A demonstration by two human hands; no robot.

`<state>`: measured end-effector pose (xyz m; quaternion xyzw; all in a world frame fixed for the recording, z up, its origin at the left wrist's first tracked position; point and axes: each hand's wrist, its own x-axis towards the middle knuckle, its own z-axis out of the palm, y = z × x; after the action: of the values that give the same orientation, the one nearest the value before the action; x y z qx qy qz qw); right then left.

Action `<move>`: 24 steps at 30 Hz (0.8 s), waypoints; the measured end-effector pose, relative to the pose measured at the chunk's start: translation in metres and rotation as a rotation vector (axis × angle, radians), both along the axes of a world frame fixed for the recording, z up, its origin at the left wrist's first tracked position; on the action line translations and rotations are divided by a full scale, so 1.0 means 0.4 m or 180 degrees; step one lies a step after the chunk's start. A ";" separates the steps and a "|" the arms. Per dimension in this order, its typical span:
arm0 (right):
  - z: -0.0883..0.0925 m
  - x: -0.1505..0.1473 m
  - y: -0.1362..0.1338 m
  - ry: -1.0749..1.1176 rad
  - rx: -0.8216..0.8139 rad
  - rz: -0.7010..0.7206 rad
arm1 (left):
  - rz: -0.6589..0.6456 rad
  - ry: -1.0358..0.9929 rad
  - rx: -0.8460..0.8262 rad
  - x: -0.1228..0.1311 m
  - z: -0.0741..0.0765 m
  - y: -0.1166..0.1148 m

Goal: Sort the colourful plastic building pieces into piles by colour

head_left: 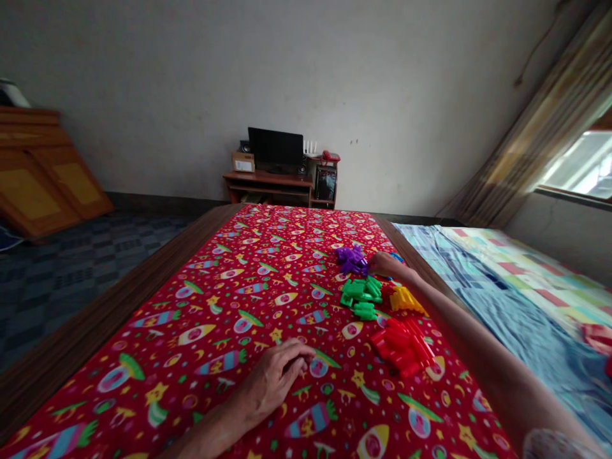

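My left hand (277, 373) rests on the red patterned cloth (191, 382), its fingers loosely bent and the thumb a little apart, with nothing in it. Farther off, my right hand (386, 265) reaches to the right edge of a pile of purple plastic building blocks (350, 258). Its fingertips are closed on a purple block there, partly hidden by the fingers. Blue blocks (396, 257) show just behind this hand. Nearer to me are green blocks (361, 293), yellow blocks (405, 299) under the right forearm, and a heap of red blocks (404, 347).
The cloth covers a long table with a brown edge (143, 290). To the right is a bed (497, 306) with a blue and checked cover. A desk (270, 180) with a monitor (276, 150) stands by the far wall, and a wooden cabinet (48, 172) at the left.
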<state>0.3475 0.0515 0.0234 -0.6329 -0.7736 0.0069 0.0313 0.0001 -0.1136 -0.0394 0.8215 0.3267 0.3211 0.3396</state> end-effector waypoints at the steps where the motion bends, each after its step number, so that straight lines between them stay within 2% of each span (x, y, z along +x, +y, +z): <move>1: 0.002 0.003 0.000 0.0054 -0.0048 -0.0010 | -0.0003 -0.0009 0.0030 0.000 -0.001 0.000; 7: 0.059 0.032 0.018 0.0386 0.0117 -0.0166 | -0.0038 -0.0057 0.0081 0.001 -0.007 -0.002; 10: 0.078 0.019 0.044 0.0507 0.0270 -0.0282 | -0.0064 -0.0076 0.0023 -0.001 -0.008 -0.003; 17: 0.053 -0.057 0.098 0.0747 0.0385 -0.0528 | -0.0084 -0.0046 0.0082 -0.003 -0.015 0.000; 21: 0.051 -0.072 0.092 0.0822 0.0332 -0.0499 | -0.0079 -0.0070 0.0098 -0.001 -0.014 -0.002; 24: 0.066 -0.069 0.079 0.0863 0.0385 -0.0538 | -0.0088 -0.0063 0.0041 -0.001 -0.012 -0.003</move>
<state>0.3198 0.0832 0.0499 -0.6859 -0.7053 0.0431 0.1739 -0.0004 -0.1147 -0.0441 0.8249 0.3099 0.3266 0.3419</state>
